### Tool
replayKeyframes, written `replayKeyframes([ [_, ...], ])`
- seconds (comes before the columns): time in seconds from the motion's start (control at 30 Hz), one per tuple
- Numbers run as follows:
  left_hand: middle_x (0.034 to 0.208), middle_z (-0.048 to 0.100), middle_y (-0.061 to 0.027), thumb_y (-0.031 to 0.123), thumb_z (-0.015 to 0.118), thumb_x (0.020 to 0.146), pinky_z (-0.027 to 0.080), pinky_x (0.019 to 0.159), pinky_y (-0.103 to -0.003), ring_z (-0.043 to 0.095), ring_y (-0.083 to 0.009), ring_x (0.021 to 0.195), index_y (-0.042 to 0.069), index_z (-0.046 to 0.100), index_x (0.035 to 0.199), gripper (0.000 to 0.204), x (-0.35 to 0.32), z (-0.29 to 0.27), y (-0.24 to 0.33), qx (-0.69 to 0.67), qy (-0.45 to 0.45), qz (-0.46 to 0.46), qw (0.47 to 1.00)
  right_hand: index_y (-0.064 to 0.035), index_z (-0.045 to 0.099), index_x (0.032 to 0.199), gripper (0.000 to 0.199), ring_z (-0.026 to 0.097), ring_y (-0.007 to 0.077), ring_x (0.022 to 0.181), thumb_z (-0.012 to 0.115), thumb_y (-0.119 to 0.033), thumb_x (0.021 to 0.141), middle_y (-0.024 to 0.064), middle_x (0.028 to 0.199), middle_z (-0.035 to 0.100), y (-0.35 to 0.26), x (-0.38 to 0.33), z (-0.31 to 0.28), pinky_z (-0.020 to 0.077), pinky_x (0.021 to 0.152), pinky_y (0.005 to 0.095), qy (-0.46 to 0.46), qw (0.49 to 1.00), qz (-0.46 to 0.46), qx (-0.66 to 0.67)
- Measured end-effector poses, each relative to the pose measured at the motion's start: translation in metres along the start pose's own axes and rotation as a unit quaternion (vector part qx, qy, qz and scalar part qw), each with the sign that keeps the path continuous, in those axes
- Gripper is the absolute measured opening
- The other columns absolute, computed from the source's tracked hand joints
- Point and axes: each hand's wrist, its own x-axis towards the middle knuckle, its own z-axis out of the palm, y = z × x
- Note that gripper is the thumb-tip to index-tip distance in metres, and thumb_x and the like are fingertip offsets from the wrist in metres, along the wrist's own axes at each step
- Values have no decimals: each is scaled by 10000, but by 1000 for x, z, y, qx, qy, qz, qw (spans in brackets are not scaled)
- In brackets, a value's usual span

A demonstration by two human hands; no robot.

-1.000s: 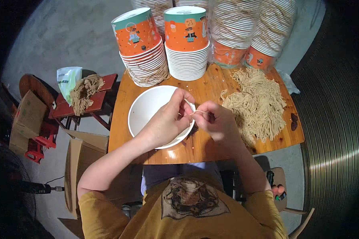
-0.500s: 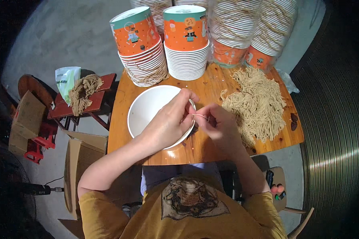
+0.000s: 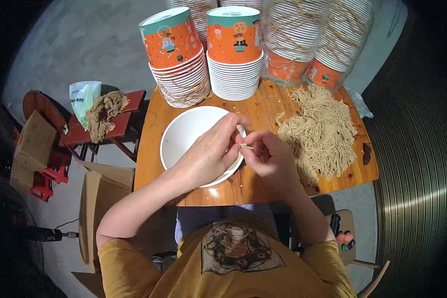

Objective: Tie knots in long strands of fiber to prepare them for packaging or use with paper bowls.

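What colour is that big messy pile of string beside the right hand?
The tangled string pile is pale yellowish tan; the head view shows it best.

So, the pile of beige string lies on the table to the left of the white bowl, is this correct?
Not quite: the head view shows the pile of beige string on the table to the right of the white bowl.

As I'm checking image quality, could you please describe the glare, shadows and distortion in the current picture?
Head view: a bright band of glare crosses the ribbed surface at right; head view: shadow darkens the wooden table below the right hand; head view: corners fall to black, and that surface's lines curve.
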Motion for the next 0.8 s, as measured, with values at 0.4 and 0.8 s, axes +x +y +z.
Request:
replayKeyframes([
  [0.4,1023,499,-105,-65,551,842,496,769,-307,587,-202,883,42,445,1219,406,-1,-3,-3,81,-7,57,995,-39,534,880,139,555,102,593,649,-56,805,45,698,572,3,1,2,451,553,259,-5,1000,-3,-16],
  [0.8,902,554,-151,48,563,868,483,708,-395,597,-311,806,11,534,1056,194,-12,3,12,51,39,-64,996,-29,530,875,150,550,111,580,659,-60,803,56,695,572,-1,-1,3,449,543,265,2,1000,16,-15],
])
